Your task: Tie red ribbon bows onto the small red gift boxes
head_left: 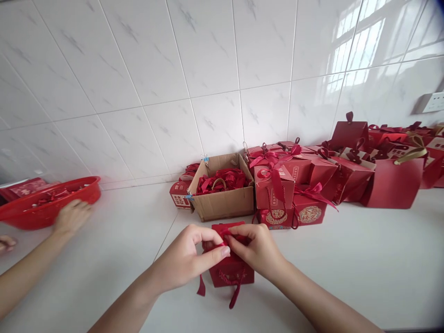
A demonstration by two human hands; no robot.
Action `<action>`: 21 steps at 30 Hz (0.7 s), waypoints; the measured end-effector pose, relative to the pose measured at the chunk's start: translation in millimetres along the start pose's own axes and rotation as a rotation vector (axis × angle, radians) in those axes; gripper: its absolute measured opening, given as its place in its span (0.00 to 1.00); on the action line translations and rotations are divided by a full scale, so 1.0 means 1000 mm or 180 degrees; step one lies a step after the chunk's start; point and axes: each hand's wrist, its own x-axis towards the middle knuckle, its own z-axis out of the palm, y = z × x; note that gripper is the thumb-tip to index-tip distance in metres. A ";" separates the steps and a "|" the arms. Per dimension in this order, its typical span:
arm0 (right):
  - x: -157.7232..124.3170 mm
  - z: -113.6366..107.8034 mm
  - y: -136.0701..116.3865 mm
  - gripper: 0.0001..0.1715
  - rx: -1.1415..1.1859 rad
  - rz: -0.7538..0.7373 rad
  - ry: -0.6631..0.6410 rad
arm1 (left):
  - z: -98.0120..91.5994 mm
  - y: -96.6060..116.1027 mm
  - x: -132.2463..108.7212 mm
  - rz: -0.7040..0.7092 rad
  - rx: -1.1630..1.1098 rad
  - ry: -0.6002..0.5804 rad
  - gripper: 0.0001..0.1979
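A small red gift box (233, 273) stands on the white counter in front of me, with a twisted cord handle on its near side. My left hand (189, 259) pinches a red ribbon (201, 286) above the box top between thumb and forefinger. From the other side my right hand (258, 247) grips the same ribbon at the knot. Loose ribbon ends hang down over the front and left of the box. My fingers partly hide the knot and the lid.
Behind the box is a cardboard carton (225, 206) of red ribbons. Finished-looking red gift boxes (275, 185) are stacked along the tiled wall to the right. At left, another person's hand (72, 216) touches a red plastic basin (21, 215) holding small packets.
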 end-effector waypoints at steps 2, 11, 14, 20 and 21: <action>0.000 0.000 0.000 0.13 -0.0009 0.0012 0.0005 | 0.000 0.000 -0.002 -0.0022 0.0041 0.0045 0.15; -0.002 0.000 -0.002 0.10 -0.0007 -0.0053 -0.0029 | 0.002 0.009 -0.002 0.0143 -0.0257 0.0083 0.14; -0.003 -0.001 -0.002 0.10 -0.0209 -0.0233 -0.0099 | 0.000 0.010 0.004 0.0255 -0.0469 0.0044 0.16; -0.004 -0.004 -0.003 0.06 -0.0301 -0.0610 -0.0316 | -0.005 0.013 0.020 0.0422 -0.0685 0.0210 0.29; -0.004 -0.003 -0.002 0.06 -0.0215 -0.0601 -0.0296 | -0.006 0.013 0.024 0.0500 -0.0652 0.0219 0.30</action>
